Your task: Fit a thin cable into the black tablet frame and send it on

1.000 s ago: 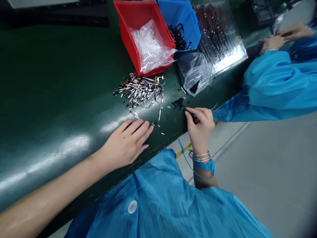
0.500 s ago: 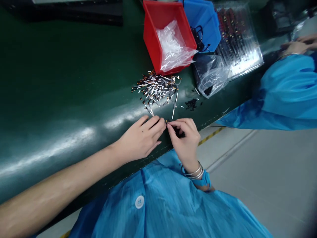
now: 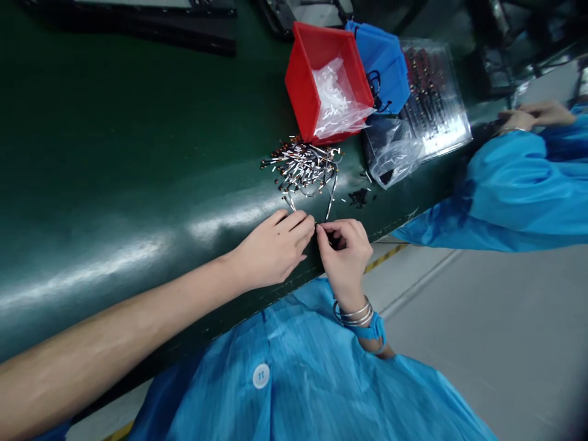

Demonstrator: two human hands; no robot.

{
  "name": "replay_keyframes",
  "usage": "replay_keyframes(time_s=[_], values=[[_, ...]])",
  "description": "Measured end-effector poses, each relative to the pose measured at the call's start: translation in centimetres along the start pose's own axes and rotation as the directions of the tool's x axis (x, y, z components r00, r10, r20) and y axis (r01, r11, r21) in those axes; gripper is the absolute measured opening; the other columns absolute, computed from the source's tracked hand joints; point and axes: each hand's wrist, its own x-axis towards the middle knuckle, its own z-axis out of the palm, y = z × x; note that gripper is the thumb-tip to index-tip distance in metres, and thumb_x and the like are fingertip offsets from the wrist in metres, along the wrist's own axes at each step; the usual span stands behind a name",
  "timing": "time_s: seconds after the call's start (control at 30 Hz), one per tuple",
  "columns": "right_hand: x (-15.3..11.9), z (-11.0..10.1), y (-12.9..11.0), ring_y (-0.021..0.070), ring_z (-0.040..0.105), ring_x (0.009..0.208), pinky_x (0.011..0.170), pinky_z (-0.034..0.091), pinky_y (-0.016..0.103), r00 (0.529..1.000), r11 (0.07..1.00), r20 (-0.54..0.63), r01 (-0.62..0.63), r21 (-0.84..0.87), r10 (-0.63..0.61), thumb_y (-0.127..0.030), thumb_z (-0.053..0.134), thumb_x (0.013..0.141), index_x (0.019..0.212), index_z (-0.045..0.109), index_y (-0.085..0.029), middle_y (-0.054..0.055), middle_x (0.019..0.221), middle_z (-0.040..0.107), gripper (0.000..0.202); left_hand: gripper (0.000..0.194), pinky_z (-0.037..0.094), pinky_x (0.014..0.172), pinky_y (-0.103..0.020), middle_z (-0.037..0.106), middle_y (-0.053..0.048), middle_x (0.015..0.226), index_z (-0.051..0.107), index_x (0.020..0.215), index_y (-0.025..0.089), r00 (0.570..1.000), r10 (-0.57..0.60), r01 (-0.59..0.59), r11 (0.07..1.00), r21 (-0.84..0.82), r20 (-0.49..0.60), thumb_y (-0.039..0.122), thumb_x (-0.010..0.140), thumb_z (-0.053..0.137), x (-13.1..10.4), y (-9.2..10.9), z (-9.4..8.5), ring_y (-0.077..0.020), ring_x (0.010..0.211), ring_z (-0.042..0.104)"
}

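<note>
Green conveyor belt: tiny connector part pinched between left hand and right hand fingertips, near cable pile. Risk judged: part dropped, lost off belt edge.

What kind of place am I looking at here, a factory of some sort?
Most likely an electronics assembly line. A long green belt carries a heap of tiny cable parts beside a red bin and a blue bin, and the workers wear blue smocks, one with a wrist strap.
</note>
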Motion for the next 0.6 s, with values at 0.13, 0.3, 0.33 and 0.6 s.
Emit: replay_keyframes(time_s=[0.13, 0.3, 0.33, 0.6], values=[[-0.14, 0.16, 0.05, 0.0138, 0.051, 0.065, 0.057, 0.042, 0.028, 1.000, 1.000, -0.013, -0.003, -0.007, 0.003, -0.019, 0.064, 0.081, 0.075, 0.062, -0.020, -0.001, 0.069, 0.058, 0.006, 0.040, 0.037, 0.089, -0.035, 0.061, -0.016, 0.117, 0.063, 0.116, 0.002, 1.000, 0.010, -0.010, 1.000, 0.006, 0.002, 0.032, 0.092, 0.052, -0.05, 0.00, 0.16, -0.0271, 0.110, 0.051], [-0.32, 0.22, 0.11, 0.0146, 0.055, 0.070, 0.058, 0.044, 0.028, 0.998, 0.999, -0.033, 0.049, 0.005, -0.049, -0.019, 0.063, 0.084, 0.081, 0.066, -0.020, 0.001, 0.075, 0.062, 0.005, 0.042, 0.037, 0.088, -0.035, 0.062, -0.016, 0.117, 0.061, 0.119, 0.002, 1.000, 0.008, -0.008, 1.000, 0.017, 0.003, 0.033, 0.092, 0.052, -0.04, 0.02, 0.18, -0.0272, 0.108, 0.051], [-0.34, 0.21, 0.12, 0.0151, 0.056, 0.072, 0.059, 0.045, 0.028, 0.996, 0.997, -0.040, 0.077, -0.013, -0.077, -0.019, 0.062, 0.084, 0.080, 0.067, -0.020, 0.002, 0.076, 0.063, 0.007, 0.042, 0.038, 0.088, -0.035, 0.062, -0.016, 0.117, 0.061, 0.119, 0.002, 1.000, 0.008, -0.008, 1.000, 0.018, 0.000, 0.032, 0.092, 0.052, -0.03, 0.02, 0.17, -0.0272, 0.108, 0.052], [-0.74, -0.27, 0.02, 0.0167, 0.054, 0.074, 0.065, 0.048, 0.030, 0.970, 0.950, -0.035, 0.230, -0.211, -0.242, -0.017, 0.060, 0.086, 0.087, 0.071, -0.017, 0.005, 0.078, 0.065, 0.011, 0.042, 0.038, 0.087, -0.035, 0.062, -0.016, 0.116, 0.062, 0.116, 0.001, 0.999, 0.020, -0.020, 1.000, 0.022, -0.039, 0.032, 0.090, 0.055, 0.02, -0.01, 0.30, -0.0276, 0.107, 0.053]])
